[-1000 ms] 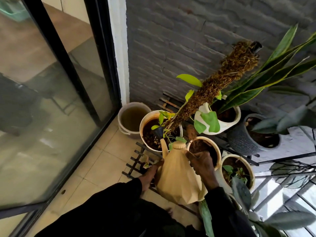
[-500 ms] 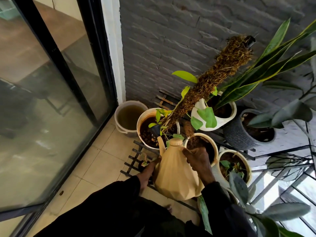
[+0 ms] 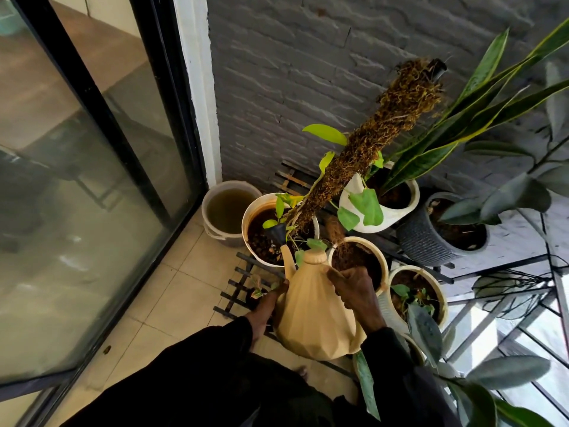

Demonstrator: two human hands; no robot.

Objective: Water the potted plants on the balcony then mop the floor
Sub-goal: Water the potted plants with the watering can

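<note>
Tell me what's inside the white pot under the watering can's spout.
Dark soil, the moss pole's base and small green leaves. The watering can's black spout head and leaves hide part of the soil.
</note>
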